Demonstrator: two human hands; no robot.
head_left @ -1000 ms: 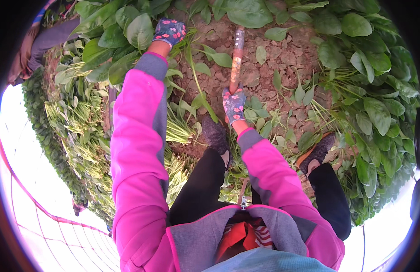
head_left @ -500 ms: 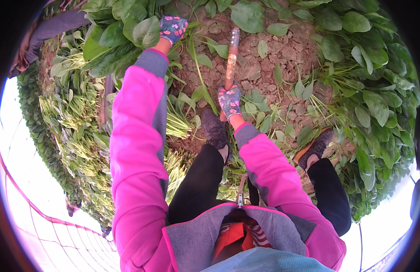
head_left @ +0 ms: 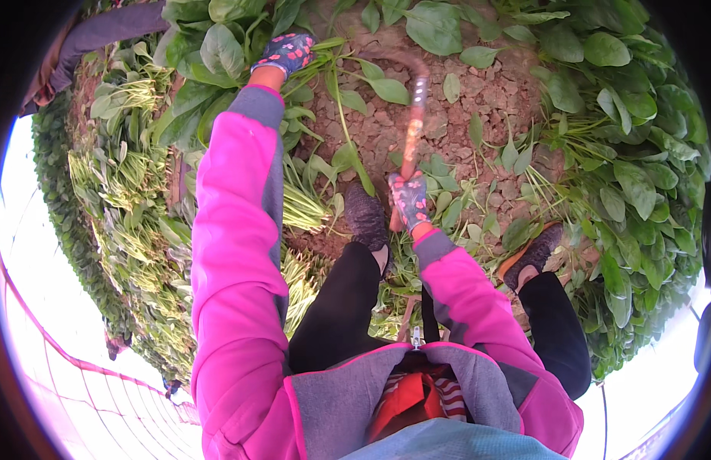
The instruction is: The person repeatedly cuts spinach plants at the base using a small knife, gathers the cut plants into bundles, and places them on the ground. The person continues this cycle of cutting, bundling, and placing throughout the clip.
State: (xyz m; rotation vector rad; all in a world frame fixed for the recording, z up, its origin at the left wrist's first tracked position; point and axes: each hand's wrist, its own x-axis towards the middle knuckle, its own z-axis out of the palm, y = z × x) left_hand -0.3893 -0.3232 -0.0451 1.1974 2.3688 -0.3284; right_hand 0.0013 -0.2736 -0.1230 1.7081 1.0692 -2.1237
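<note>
My left hand [head_left: 285,54], in a dark glove with pink flowers, is closed around the stems of a bunch of spinach [head_left: 221,50] at the upper left. Broad leaves spread out to the left of it, and a few loose stems trail below the fingers. My right hand [head_left: 409,201], gloved alike, grips the lower handle of a sickle [head_left: 413,138] in front of my left shoe. The sickle's reddish-brown handle points away from me over bare soil [head_left: 470,92]. Its curved blade, blurred by motion, bends left toward the stems near my left hand.
Uncut-looking spinach [head_left: 639,169] grows thickly on the right. Cut bundles lie along the left [head_left: 133,222], and one bundle [head_left: 306,208] rests beside my left shoe [head_left: 365,218]. Loose leaves litter the soil near my right shoe [head_left: 532,253]. Another person's sleeve [head_left: 114,31] shows at the upper left.
My right hand and the sickle have shifted slightly right and nearer to me, and the curved blade now shows. My left hand has turned a little, still holding the spinach.
</note>
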